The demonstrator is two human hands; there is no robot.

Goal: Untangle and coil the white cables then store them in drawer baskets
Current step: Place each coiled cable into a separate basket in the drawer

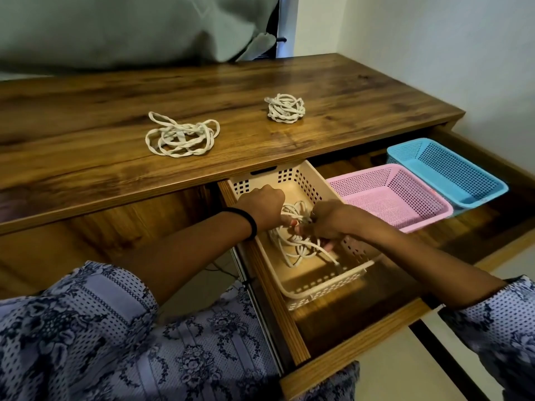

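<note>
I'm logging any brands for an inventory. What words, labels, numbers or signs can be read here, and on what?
None: no readable text shows anywhere in this view.
The cream basket, pink basket and blue basket show only perforated plastic, no label.
The white cables on the desk, the loose one and the tight bundle, carry no visible marking.
The sleeve shows a floral print, not lettering.

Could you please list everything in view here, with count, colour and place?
desk: one, brown wood, across the view
drawer: one, brown wood, pulled open at the right
cable bundles on the desk: two, white, one loose at centre, one tighter further right
cream basket: one, leftmost in the drawer
cable in the cream basket: one, white
pink basket: one, middle, nothing seen inside
blue basket: one, far right, nothing seen inside
cloth: one, grey, behind the desk
wristband: one, black, left wrist
hands: left, right, both gripping the cable in the cream basket
</note>
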